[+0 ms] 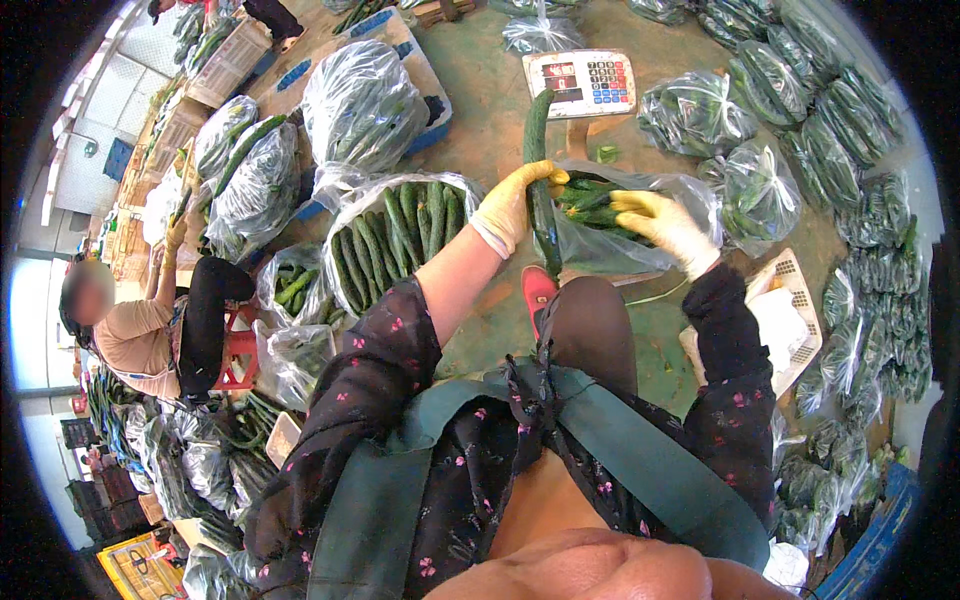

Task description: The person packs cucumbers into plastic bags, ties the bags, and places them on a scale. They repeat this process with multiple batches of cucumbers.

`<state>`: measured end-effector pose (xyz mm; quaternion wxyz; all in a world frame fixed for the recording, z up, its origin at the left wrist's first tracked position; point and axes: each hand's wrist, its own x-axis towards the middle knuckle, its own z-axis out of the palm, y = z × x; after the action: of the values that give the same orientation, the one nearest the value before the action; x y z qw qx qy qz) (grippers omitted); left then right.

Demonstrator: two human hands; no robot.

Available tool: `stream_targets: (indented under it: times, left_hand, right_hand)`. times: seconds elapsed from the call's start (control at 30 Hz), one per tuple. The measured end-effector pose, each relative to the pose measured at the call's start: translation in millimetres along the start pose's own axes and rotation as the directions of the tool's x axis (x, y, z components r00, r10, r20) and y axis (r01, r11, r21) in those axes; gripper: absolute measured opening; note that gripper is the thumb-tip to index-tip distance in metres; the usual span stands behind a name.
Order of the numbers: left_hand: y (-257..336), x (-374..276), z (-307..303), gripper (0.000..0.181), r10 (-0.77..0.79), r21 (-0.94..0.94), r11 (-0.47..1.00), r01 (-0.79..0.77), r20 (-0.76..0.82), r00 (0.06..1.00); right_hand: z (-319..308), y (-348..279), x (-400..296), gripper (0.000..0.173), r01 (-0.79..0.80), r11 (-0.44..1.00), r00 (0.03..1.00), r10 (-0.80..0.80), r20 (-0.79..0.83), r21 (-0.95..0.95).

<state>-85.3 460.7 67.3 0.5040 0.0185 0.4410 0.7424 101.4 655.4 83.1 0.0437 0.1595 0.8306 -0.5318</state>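
Note:
My left hand (517, 202), in a yellow glove, grips a long dark green cucumber (537, 142) that stands nearly lengthwise in view, its far tip over the edge of a digital scale (580, 84). My right hand (656, 225), gloved the same way, holds nothing and has its fingers apart. It reaches over an open clear plastic bag (679, 196) with several cucumbers (589, 201) inside, close to its fingertips. Left of my left hand, another open bag (469, 184) holds cucumbers (405, 225) laid side by side.
Filled clear bags of cucumbers (360, 105) stand at the left, with more bags (772, 82) along the right. A white plastic basket (802, 300) lies by my right arm. A co-worker (142, 322) sits on a red stool (241, 349) at the left.

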Motion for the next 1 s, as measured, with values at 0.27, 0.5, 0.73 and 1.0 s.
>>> stream_targets:
  times: [0.27,0.5,0.73,1.0]
  left_hand:
    - [-9.4,2.7,29.4,0.046,0.012,0.199,0.978,-0.057,0.219,0.976]
    - [-8.4,0.6,4.4,0.052,0.023,0.241,0.969,-0.047,0.102,0.995]
    - [-4.0,-1.4,17.4,0.05,0.022,0.224,0.973,-0.049,0.121,0.992]
    - [-6.1,-1.9,12.6,0.049,-0.028,0.215,0.977,0.004,0.107,0.994]
  right_hand:
    - [77.0,-47.4,8.8,0.043,0.1,0.818,0.994,-0.063,-0.086,0.566]
    - [28.9,25.7,29.4,0.042,0.451,0.78,0.807,-0.15,-0.571,0.433]
    - [41.2,146.0,27.0,0.025,-0.167,0.395,0.955,0.291,-0.05,-0.903]
    - [-13.2,130.2,-10.0,0.036,-0.39,0.671,0.882,0.075,-0.465,-0.631]
